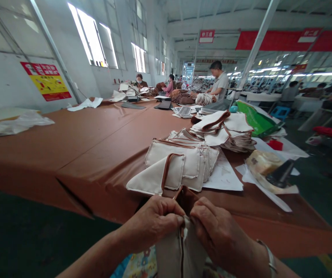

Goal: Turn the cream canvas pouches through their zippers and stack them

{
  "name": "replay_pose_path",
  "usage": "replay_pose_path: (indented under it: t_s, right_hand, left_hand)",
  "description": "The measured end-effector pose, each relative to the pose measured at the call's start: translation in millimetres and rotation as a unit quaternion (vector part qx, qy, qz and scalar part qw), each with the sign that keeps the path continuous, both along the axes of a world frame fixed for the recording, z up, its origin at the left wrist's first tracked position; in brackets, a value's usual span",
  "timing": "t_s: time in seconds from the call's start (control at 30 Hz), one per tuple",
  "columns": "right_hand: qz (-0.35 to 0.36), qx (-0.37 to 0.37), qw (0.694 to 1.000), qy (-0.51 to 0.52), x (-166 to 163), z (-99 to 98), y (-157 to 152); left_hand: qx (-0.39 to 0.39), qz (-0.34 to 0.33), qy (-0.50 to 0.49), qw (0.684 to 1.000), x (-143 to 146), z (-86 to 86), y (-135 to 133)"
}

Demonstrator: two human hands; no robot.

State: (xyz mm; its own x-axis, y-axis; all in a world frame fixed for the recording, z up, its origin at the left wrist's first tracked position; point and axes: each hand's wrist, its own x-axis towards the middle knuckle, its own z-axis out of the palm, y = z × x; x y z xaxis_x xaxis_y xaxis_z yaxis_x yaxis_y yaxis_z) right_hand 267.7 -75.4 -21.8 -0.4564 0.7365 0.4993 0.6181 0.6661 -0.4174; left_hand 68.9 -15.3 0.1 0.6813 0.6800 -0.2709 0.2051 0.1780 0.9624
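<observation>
At the table's near edge, my left hand (pixel 157 218) and my right hand (pixel 218 227) both pinch a sewn fabric piece (pixel 168 255) by its upper edges. The piece is pale beige with a brown inner side, and a dark seam or opening runs down its middle between my hands. Its lower part hangs over my lap. Just beyond my fingers lies a stack of similar beige pieces (pixel 171 150) with brown edges, the nearest one folded over at a corner. White paper (pixel 225 173) sticks out from under that stack.
Farther right stands another pile of beige pieces (pixel 238 127), beside a green bag (pixel 252 116). A dark object (pixel 281 173) rests on plastic wrapping near the right edge. Brown sheeting covers the table (pixel 75 135). A person (pixel 219 83) stands at its far side.
</observation>
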Motion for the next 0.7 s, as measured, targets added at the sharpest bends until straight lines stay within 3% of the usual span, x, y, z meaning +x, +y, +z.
replay_pose_path:
  t_s: [0.27, 0.47, 0.7]
  right_hand:
    - [-0.044, 0.128, 0.99, 0.046, -1, -0.3, -1]
    - [-0.068, 0.19, 0.979, -0.009, -6, -20.4, 1]
    - [-0.068, 0.132, 0.988, 0.035, -21, -41.0, 6]
  left_hand:
    - [-0.031, 0.014, 0.013, 0.999, 2, 2.9, 1]
    - [-0.053, 0.067, 0.0, 0.996, 5, -2.3, -2]
    - [-0.067, 0.097, 0.005, 0.993, 3, -9.5, -5]
